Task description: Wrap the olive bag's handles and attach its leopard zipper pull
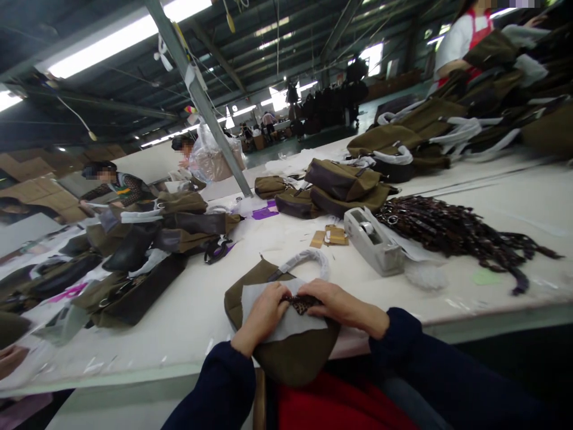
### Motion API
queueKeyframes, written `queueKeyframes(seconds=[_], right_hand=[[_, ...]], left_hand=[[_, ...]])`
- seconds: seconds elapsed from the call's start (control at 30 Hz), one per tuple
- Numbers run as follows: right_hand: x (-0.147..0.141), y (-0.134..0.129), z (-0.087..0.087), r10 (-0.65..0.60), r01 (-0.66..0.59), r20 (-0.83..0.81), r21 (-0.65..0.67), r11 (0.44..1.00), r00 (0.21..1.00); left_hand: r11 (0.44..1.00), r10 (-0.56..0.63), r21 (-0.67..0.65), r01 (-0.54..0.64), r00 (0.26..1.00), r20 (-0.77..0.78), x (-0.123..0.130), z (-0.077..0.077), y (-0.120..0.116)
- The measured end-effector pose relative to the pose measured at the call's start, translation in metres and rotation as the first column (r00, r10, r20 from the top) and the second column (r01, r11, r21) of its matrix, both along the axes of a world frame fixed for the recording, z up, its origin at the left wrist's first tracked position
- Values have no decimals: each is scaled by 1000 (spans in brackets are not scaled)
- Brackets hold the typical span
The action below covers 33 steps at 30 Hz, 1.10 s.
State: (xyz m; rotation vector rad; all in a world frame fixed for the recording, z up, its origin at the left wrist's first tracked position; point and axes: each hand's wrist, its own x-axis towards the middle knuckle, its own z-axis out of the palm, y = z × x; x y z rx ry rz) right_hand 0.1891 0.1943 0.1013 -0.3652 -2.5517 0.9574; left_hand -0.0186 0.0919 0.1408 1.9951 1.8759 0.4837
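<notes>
My left hand (262,316) and right hand (342,304) close in, fingers (311,289) curled onto the dark patterned strap piece (307,304) lying crosswise between them, on a white paper sheet (282,325) over the olive canvas bag (290,361); grip firmness unclear.

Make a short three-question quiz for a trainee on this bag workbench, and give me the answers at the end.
1. True or false: the left hand and the right hand both rest on a white sheet lying on an olive bag.
2. What is the grey object beyond the hands? A) a tape dispenser B) a sewing machine C) a laptop
3. Fill in the blank: the tangled heap of dark straps lies to the ____ of the grey object.

Key: 1. True 2. A 3. right
</notes>
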Motion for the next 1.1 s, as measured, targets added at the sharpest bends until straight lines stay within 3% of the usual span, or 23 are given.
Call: queueKeyframes(seconds=[0.27, 0.5, 0.63, 0.77, 0.93, 1.1], right_hand=[[-26, -10, -12, -193, 162, 99, 258, 953, 976], [-22, -18, -6, -185, 170, 45, 222, 960, 982], [-5, -42, 0, -188, 199, -68, 273, 941, 980], [5, -67, -13, -153, 156, -35, 356, 921, 988], [-2, -64, -31, -216, 188, 7, 464, 866, 976], [11, -51, -32, -110, 81, 37, 452, 888, 993]], left_hand=[[998, 0, 67, 3, 999, -42, -1, -8, 1], [991, -117, 58, 118, 993, -27, 2, -14, 7], [989, -131, 60, 137, 987, -88, 4, -13, 7], [987, -148, 40, 158, 973, -180, 7, -8, 6], [975, -213, -33, 218, 896, -389, 15, 0, 11], [959, -278, -119, 257, 774, -568, 25, 3, 15]])
